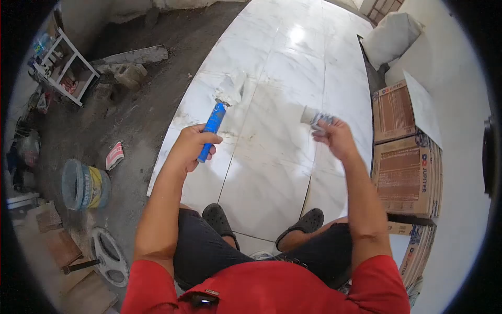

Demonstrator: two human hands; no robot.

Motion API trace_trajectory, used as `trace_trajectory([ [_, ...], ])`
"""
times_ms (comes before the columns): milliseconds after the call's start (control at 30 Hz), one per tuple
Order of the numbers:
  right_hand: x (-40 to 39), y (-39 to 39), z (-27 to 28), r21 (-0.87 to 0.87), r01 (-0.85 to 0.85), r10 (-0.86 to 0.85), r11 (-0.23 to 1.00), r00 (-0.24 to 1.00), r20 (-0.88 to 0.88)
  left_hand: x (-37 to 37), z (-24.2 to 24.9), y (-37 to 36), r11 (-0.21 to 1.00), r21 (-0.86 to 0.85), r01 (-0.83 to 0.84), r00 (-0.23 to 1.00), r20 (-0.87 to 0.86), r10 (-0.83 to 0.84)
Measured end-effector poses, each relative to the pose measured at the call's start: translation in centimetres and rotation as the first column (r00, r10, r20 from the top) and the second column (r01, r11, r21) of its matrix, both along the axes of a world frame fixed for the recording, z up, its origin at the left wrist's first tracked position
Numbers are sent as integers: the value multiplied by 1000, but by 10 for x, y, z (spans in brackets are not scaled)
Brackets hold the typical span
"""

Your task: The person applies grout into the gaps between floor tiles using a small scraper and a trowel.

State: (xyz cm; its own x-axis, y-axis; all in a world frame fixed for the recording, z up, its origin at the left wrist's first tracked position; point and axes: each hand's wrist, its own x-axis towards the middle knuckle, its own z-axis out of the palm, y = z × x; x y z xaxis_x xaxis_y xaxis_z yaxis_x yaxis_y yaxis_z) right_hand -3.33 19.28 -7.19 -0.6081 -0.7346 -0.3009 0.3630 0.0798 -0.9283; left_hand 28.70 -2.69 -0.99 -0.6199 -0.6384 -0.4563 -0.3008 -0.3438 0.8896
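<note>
My left hand [197,145] is wrapped round the blue handle [213,125] of a tool, held above the white marbled tiles [272,152]. The tool's far end meets a whitish smear [232,89] in the view; whether they touch I cannot tell. Off to the right, my right hand [334,137] pinches a crumpled grey-and-white piece [321,121], perhaps cloth or a wrapper. A pale round object [308,114] shows at that piece's left end, above the tiles.
Cardboard tile boxes [400,175] line the right wall, a white sack [391,39] behind them. At left are a bucket [86,186], a red-and-white packet [114,155], a round grey metal piece [110,256], a small shelf [65,68] and concrete chunks [129,76]. Dark clogs [218,220] are on my feet.
</note>
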Motion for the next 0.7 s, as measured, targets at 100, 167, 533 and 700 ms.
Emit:
trace_trajectory([
  [100, -14, 42, 29, 7, 58, -57, 998, 997, -53, 2, 4, 13, 1000, -10, -7, 1000, -2, 7],
  [167, -22, 64, 29, 8, 100, -100, 995, 993, -61, 6, 5, 24, 999, -14, -45, 998, -39, 45],
  [533, -52, 96, 44, 25, 123, -123, 992, 992, -3, -4, 8, 80, 1000, -26, 6, 999, 52, -5],
  [700, -70, 157, -86, 174, -134, 186, 976, 927, -326, -4, 8, 119, 998, 48, -50, 995, 85, 46],
])
